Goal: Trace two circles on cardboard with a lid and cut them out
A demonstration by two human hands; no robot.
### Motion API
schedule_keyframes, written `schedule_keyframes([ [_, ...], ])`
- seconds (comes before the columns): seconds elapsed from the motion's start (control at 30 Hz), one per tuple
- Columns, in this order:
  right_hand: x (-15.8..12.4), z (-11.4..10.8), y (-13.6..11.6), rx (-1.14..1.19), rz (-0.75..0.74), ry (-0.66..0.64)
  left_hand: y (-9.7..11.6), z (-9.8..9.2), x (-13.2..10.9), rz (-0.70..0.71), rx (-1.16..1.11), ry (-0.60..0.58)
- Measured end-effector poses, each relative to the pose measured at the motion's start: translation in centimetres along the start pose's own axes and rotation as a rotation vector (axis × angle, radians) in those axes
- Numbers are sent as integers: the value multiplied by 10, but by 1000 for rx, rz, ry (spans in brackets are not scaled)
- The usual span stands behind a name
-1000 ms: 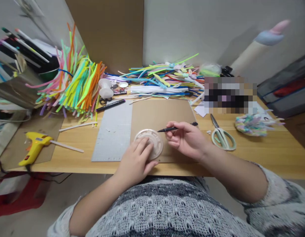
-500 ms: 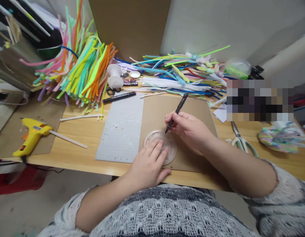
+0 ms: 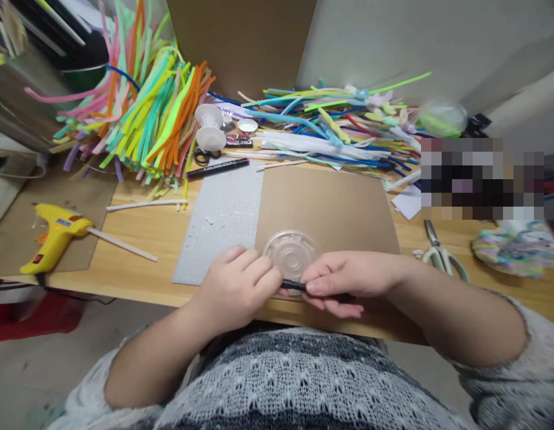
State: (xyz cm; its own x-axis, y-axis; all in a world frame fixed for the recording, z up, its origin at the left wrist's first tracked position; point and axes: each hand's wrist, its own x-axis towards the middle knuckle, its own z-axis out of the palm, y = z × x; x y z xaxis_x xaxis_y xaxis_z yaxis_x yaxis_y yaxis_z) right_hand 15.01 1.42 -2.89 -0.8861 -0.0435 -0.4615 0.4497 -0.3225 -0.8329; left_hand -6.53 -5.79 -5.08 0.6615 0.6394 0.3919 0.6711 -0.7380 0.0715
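Both my hands meet at the near edge of the desk over a black pen [image 3: 294,285]. My left hand [image 3: 238,286] is closed on the pen's left end. My right hand [image 3: 348,280] pinches its right part, with the rest of the pen hidden under the fingers. Just behind the hands a clear round plastic lid [image 3: 289,254] lies flat on a brown cardboard sheet [image 3: 330,203]. Neither hand touches the lid's top.
A grey cutting mat [image 3: 223,221] lies left of the cardboard. A yellow glue gun [image 3: 55,236] sits at the far left. Piles of coloured pipe cleaners [image 3: 151,119] fill the back. A black marker [image 3: 216,169] and green-handled scissors [image 3: 440,254] lie on the desk.
My right hand has pulled the pen back from the lid to the desk's near edge. My left hand has left the lid and closed on the pen's other end.
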Motion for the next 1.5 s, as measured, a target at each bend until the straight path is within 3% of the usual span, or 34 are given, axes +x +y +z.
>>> schedule_keyframes([
  [0.17,-9,28,-19,-1011,66,356,14,-7,-3,-26,-94,-202],
  [0.3,-18,39,-18,-1272,126,414,18,-13,-12,-128,-196,-351],
  [0.37,-26,36,-11,-1303,116,529,12,-17,-18,-249,-190,-428],
  [0.47,-36,29,1,-986,-108,755,6,-20,-26,-428,-283,-388],
  [0.6,-26,32,15,-252,-570,952,16,-10,-23,-444,-702,-190],
  [0.7,-5,44,24,191,-624,971,30,-2,-16,-445,-873,-112],
  [0.77,6,51,29,312,-645,969,36,2,-12,-452,-918,-95],
  [1.0,11,52,34,329,-726,1036,37,2,-11,-489,-945,-136],
  [1.23,12,57,30,-43,-710,1031,40,5,-10,-487,-904,-120],
  [1.4,12,56,36,26,-691,864,42,4,-12,-434,-988,-142],
  [1.5,13,57,39,-10,-662,871,43,4,-13,-447,-947,-209],
])
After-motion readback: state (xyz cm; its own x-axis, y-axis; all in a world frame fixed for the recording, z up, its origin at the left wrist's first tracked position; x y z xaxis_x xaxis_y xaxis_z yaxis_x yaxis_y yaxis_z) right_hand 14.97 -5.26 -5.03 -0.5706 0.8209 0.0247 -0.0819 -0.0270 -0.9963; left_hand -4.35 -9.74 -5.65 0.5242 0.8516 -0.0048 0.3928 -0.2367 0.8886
